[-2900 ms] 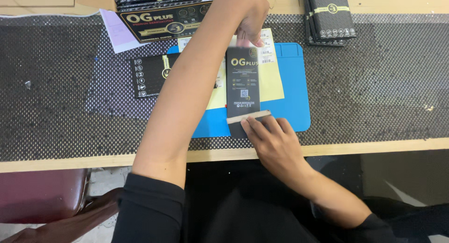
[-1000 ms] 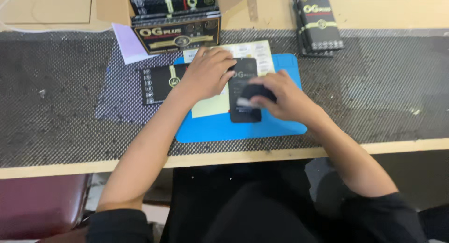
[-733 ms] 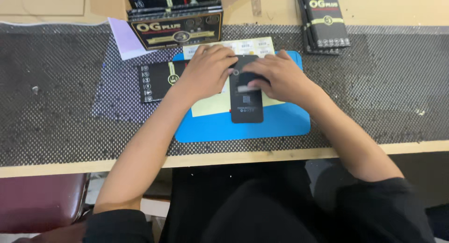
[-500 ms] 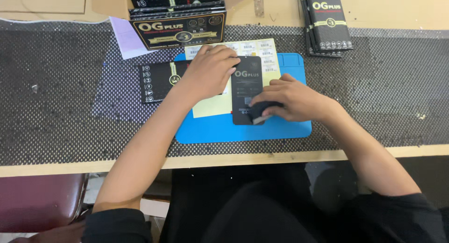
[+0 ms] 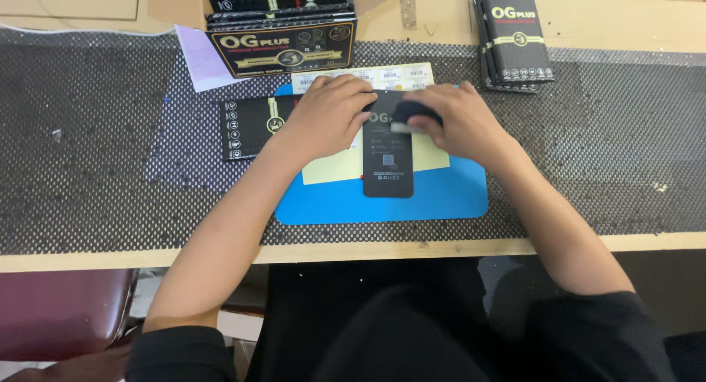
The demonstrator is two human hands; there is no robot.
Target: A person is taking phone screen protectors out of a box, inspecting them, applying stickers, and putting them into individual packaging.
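Note:
A flat black rectangular pack lies lengthwise on a pale yellow sheet over a blue mat. My left hand presses flat on the pack's upper left edge and the sheet. My right hand grips a small dark pad and presses it on the pack's top end. A strip of white labels shows just beyond my fingers.
A black flat box lies left of the mat. An open black carton with several packs stands at the back, a purple paper beside it. A stack of black boxes sits back right. The wooden table edge runs near me.
My right hand with the dark pad has slid from the pack's lower part up to its top end. Earlier I held the pack upright; now it lies flat under my left hand.

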